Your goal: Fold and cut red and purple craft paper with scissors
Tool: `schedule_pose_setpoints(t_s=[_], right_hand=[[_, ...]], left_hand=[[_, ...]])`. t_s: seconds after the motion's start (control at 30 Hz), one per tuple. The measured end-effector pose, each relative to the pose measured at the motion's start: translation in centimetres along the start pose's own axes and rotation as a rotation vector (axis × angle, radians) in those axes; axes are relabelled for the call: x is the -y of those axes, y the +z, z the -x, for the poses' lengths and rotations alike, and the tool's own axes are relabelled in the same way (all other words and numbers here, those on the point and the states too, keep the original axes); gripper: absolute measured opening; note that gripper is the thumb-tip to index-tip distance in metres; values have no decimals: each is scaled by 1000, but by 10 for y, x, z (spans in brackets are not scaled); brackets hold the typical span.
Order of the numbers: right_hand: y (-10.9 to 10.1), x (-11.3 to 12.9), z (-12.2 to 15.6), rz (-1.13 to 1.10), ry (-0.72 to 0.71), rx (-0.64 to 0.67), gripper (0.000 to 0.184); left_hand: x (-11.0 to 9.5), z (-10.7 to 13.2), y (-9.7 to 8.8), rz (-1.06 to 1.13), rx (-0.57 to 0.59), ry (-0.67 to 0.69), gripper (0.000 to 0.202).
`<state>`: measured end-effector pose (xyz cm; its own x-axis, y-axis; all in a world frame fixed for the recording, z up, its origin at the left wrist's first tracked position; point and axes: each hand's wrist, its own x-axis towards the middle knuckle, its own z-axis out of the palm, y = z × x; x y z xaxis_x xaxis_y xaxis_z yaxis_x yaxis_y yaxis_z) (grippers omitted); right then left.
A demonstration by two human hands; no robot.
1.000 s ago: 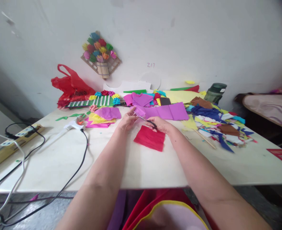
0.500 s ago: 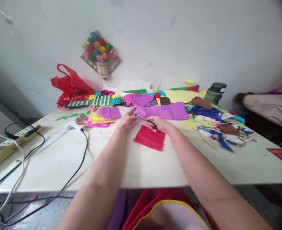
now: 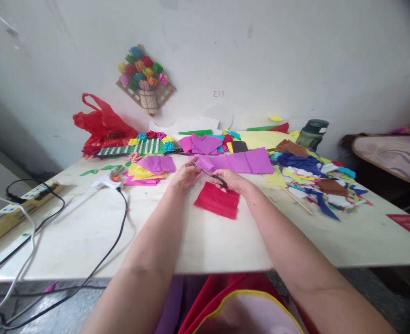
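My right hand (image 3: 234,180) is closed around the black handles of a pair of scissors (image 3: 220,180), whose blades point left toward my other hand. My left hand (image 3: 187,175) is closed at the left end of a long purple crepe paper strip (image 3: 238,162), its fingertips beside the blade tips. The strip stretches away to the right behind both hands. Just below the scissors, a red crepe paper piece (image 3: 217,202) lies flat on the white table (image 3: 222,246). My fingers partly hide the paper's left end.
To the left are a hot glue gun (image 3: 107,180), its black cord, a power strip (image 3: 24,204) and stacked paper pieces (image 3: 154,166). Paper scraps (image 3: 316,176), a wooden stick (image 3: 297,200) and a dark green bottle (image 3: 312,133) occupy the right. A red plastic bag (image 3: 104,123) stands at the back left.
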<state>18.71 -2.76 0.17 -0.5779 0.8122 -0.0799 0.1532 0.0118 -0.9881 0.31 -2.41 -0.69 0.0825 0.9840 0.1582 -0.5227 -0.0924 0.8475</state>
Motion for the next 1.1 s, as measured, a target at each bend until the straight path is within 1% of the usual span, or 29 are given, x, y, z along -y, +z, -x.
schedule_pose_setpoints(t_s=[0.17,0.37,0.5,0.6,0.73,0.87,1.1], right_hand=[[1,2,1,-2,26,-25,19],[3,4,2,-11,31,-33,18],[2,3,2,0,41,-33,19],[3,5,3,-13,51,-34,15],[5,8,5,-20,61,-43,10],[5,8,6,-12,65,-41,10],[7,11,8,-13,62,-32,10]], left_hand=[[1,-1,-2,58,-11,-18,60],[2,-1,0,-1,-23,17,70],[1,0,1,13,-27,26,68],[1,0,0,15,-30,27,68],[3,-2,-2,0,-31,22,72],[4,-3,-4,-11,-29,22,74],[5,-4,-5,-2,-15,22,70]])
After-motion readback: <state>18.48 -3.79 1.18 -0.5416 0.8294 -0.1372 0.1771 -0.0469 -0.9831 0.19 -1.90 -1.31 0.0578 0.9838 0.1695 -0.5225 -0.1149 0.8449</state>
